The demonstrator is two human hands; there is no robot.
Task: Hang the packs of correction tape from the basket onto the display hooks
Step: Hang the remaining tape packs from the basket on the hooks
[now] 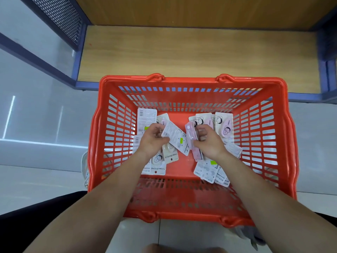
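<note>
We are holding two packs of correction tape low inside the basket, just over the rest. The white-backed pack is being pinched near its left end by our left hand, printed back up. Its long axis is running slantwise from far-left to near-right, toward the other hand. Our right hand is gripping a pink pack turned on edge, with its long axis running almost straight from far to near and the fingers curled round it. The two packs are coming very close between the hands; whether they are touching we cannot tell. The loose packs are lying flat in two clusters on the basket bottom, one under each hand, some face up and some face down. The red basket is sitting on the pale floor, just in front of a wooden shelf. No hooks are showing, so we are judging that both packs will need lifting up and out of this view.
</note>
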